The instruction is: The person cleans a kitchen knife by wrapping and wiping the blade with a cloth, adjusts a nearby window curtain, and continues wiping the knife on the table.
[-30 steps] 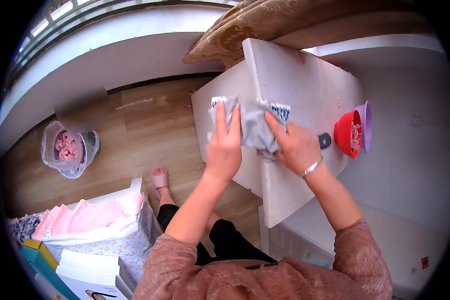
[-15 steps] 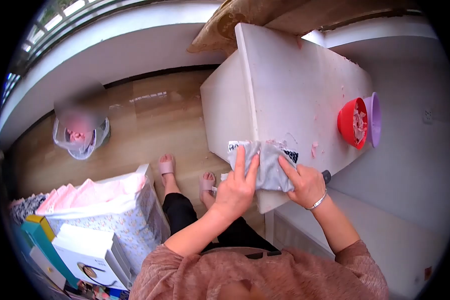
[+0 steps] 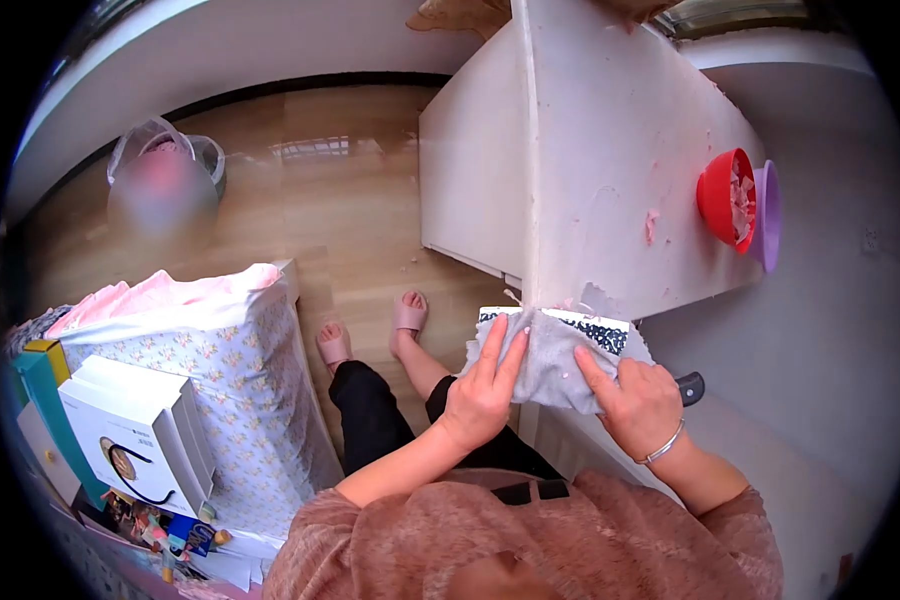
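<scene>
A grey cloth [image 3: 555,375] lies draped between my hands at the near edge of the white tabletop [image 3: 610,140]. From under its far edge sticks a flat piece with a black-and-white pattern [image 3: 600,332]; the rest of it is covered. My left hand [image 3: 482,392] grips the cloth from the left, index and middle fingers stretched across it. On the other side, my right hand [image 3: 640,405] holds it, index finger extended along the top. A black handle [image 3: 690,388] shows just right of that hand; what it belongs to is hidden.
A red bowl [image 3: 718,195] with pale pink scraps stands beside a purple bowl [image 3: 767,215] on the tabletop's right. Pink bits [image 3: 651,226] stick to the surface. A lined bin [image 3: 210,160], partly blurred, stands on the floor. A white box [image 3: 130,430] rests at lower left.
The view has shifted. Both hands and the cloth have come nearer my body, off the tabletop's near edge. More of the patterned piece shows now.
</scene>
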Action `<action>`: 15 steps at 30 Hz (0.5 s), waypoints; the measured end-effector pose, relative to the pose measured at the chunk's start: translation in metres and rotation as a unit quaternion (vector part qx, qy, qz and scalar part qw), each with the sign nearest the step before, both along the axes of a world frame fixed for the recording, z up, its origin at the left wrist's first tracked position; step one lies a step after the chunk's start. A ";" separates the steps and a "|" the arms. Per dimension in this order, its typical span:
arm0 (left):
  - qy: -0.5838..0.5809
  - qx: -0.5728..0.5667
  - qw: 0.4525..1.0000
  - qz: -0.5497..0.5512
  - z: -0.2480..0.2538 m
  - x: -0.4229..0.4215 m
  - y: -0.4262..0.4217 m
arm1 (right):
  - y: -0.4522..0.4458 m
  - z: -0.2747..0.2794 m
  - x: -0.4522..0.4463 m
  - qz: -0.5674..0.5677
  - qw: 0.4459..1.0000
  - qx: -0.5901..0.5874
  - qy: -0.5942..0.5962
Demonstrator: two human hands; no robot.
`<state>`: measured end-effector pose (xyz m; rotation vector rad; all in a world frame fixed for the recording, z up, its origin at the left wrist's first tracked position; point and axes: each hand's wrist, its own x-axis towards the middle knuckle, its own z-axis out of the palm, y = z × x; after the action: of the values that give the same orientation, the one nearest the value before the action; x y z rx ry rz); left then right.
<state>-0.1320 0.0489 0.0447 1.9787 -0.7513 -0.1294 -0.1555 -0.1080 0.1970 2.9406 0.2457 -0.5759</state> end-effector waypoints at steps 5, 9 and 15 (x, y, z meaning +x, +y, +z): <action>0.048 -0.051 0.997 0.015 -0.010 -0.025 0.016 | 0.038 0.007 0.003 0.038 0.996 -0.063 0.043; 0.075 -0.072 0.994 0.009 -0.021 -0.026 0.025 | 0.064 0.006 0.003 0.043 0.991 -0.109 0.060; 0.093 -0.098 0.991 -0.006 -0.038 -0.028 0.017 | 0.088 -0.005 -0.005 0.046 0.981 -0.184 0.036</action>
<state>-0.1603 0.0656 0.0070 1.7489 -0.6309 -0.2350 -0.1601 -0.0201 0.1921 2.5416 0.2496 -0.6394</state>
